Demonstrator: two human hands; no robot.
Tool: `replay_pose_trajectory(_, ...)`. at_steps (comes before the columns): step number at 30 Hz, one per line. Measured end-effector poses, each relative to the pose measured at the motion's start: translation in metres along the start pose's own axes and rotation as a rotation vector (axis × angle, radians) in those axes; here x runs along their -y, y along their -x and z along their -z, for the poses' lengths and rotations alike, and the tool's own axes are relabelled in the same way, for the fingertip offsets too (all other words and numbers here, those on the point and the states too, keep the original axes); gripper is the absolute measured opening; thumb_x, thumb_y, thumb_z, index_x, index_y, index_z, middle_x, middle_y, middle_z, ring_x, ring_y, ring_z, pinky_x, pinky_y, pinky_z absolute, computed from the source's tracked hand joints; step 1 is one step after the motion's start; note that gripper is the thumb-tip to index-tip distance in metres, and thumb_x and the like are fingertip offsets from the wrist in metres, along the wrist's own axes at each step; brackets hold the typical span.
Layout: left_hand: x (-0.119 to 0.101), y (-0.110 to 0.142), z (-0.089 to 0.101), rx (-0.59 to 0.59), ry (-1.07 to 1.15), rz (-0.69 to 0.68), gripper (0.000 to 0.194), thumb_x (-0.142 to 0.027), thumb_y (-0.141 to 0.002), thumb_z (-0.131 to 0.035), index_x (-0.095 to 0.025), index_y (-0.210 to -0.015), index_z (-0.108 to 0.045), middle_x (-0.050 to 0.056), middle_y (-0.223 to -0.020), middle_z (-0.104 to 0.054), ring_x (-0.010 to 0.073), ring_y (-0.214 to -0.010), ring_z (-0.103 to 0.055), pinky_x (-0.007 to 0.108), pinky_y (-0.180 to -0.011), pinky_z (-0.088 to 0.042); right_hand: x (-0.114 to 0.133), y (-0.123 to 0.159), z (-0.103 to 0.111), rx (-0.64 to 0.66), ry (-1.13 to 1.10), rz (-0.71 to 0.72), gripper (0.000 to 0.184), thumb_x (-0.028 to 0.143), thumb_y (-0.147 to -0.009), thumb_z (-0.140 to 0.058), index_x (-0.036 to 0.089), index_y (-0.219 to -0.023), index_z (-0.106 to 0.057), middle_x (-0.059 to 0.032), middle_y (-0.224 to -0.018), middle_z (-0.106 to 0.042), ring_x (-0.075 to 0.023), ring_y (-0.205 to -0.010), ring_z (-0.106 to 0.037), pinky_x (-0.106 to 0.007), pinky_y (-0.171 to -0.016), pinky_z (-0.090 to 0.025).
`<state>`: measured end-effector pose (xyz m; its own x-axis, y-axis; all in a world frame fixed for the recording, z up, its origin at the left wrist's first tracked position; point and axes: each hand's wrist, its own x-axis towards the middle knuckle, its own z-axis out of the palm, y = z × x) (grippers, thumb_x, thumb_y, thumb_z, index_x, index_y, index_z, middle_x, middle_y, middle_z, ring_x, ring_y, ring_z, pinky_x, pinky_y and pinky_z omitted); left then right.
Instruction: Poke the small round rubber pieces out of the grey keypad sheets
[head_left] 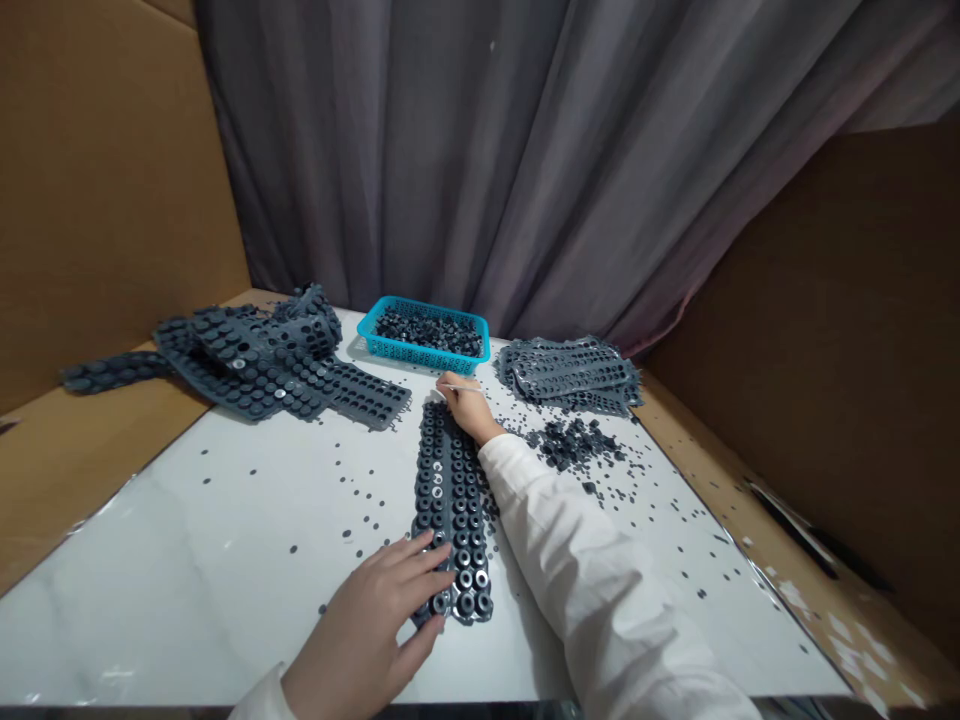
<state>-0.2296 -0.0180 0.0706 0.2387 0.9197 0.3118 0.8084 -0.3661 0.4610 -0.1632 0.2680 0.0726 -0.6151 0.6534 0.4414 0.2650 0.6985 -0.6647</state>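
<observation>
A dark rubber sheet [451, 500] of round, ring-like pieces in rows lies lengthwise in front of me on the white table. My left hand [382, 610] rests on its near left part, fingers spread and lying flat. At the sheet's far end, my right hand [463, 402] is closed round a thin, pale, stick-like tool [459, 387]. The tool's tip is hard to make out. A few rings in the left rows show shiny white centres. Just beyond the right hand stands a blue plastic basket [363, 334] holding many small dark pieces.
A heap of dark moulded sheets [255, 360] lies at the back left, and perforated sheets [570, 370] are stacked at the back right. Small dark scraps [576, 443] form a pile right of my hand, with discs scattered around. Cardboard walls [847, 330] and a grey curtain [480, 150] enclose the table.
</observation>
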Motion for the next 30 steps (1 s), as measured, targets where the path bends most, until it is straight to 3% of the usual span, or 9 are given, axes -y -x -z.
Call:
replay_pose_trajectory(5,0.001,0.001,0.001,0.017,-0.008,-0.004,0.036,-0.025,-0.085,-0.057,-0.03,-0.12,-0.06,0.0,-0.131,-0.058,0.0255,-0.122,-0.053,0.046,-0.1,-0.05,0.006,0.002,0.012,-0.1,-0.013,-0.08,0.017,0.031,-0.087,-0.044,0.019,-0.084,-0.057,0.0022,-0.059,-0.056,-0.0155,-0.048,-0.057,-0.026,-0.052,-0.044)
replay_pose_trajectory(11,0.001,0.002,0.001,0.011,-0.015,-0.003,0.038,-0.025,-0.084,-0.057,-0.029,-0.122,-0.059,0.001,-0.132,-0.058,0.025,-0.125,-0.051,0.045,-0.101,-0.049,0.008,0.046,0.055,-0.2,0.062,-0.154,0.023,0.038,-0.088,-0.045,0.019,-0.081,-0.055,-0.003,-0.072,-0.062,-0.0166,-0.054,-0.059,-0.027,-0.053,-0.045)
replay_pose_trajectory(15,0.0,0.002,0.001,0.008,-0.019,-0.007,0.038,-0.022,-0.084,-0.056,-0.028,-0.122,-0.059,0.001,-0.134,-0.056,0.024,-0.127,-0.048,0.046,-0.103,-0.046,0.007,0.08,0.077,-0.159,0.143,-0.175,0.022,0.036,-0.091,-0.042,0.019,-0.089,-0.057,-0.0005,-0.06,-0.062,-0.0172,-0.052,-0.057,-0.027,-0.056,-0.044)
replay_pose_trajectory(20,-0.009,-0.002,0.015,-0.013,-0.05,-0.02,0.038,-0.023,-0.084,-0.056,-0.028,-0.121,-0.06,0.003,-0.138,-0.052,0.0248,-0.131,-0.044,0.047,-0.105,-0.043,0.011,0.099,0.079,-0.041,0.248,-0.155,0.024,0.029,-0.093,-0.037,0.02,-0.096,-0.06,0.0003,-0.06,-0.061,-0.0163,-0.055,-0.058,-0.025,-0.059,-0.041)
replay_pose_trajectory(23,-0.013,-0.01,0.041,-0.007,-0.1,0.075,0.038,-0.031,-0.085,-0.054,-0.029,-0.123,-0.059,0.002,-0.14,-0.05,0.0256,-0.128,-0.046,0.047,-0.105,-0.041,0.014,0.101,0.075,0.008,0.332,-0.153,0.006,0.026,-0.082,-0.056,0.02,-0.083,-0.057,-0.0018,-0.069,-0.063,-0.0173,-0.064,-0.057,-0.024,-0.06,-0.037)
replay_pose_trajectory(25,-0.008,-0.021,0.061,0.001,-0.142,0.198,0.039,-0.037,-0.085,-0.053,-0.025,-0.121,-0.061,0.005,-0.135,-0.055,0.0267,-0.123,-0.051,0.046,-0.105,-0.04,0.014,0.101,0.074,0.035,0.375,-0.161,0.012,0.022,-0.074,-0.065,0.02,-0.078,-0.054,-0.0019,-0.071,-0.061,-0.0176,-0.066,-0.056,-0.023,-0.06,-0.034)
replay_pose_trajectory(28,0.012,-0.046,0.082,0.092,-0.162,0.361,0.043,-0.041,-0.08,-0.057,-0.018,-0.115,-0.065,0.009,-0.121,-0.065,0.0284,-0.113,-0.059,0.04,-0.1,-0.043,0.013,0.101,0.075,0.063,0.411,-0.181,0.015,0.017,-0.072,-0.064,0.021,-0.078,-0.051,-0.0013,-0.069,-0.059,-0.0172,-0.064,-0.053,-0.023,-0.058,-0.032)
replay_pose_trajectory(30,0.03,-0.068,0.083,0.125,-0.149,0.445,0.04,-0.037,-0.076,-0.061,-0.017,-0.109,-0.067,0.01,-0.117,-0.067,0.0286,-0.11,-0.06,0.036,-0.097,-0.044,0.011,0.101,0.078,0.06,0.429,-0.203,0.014,0.015,-0.073,-0.062,0.021,-0.079,-0.05,-0.0017,-0.068,-0.058,-0.0173,-0.063,-0.053,-0.023,-0.058,-0.031)
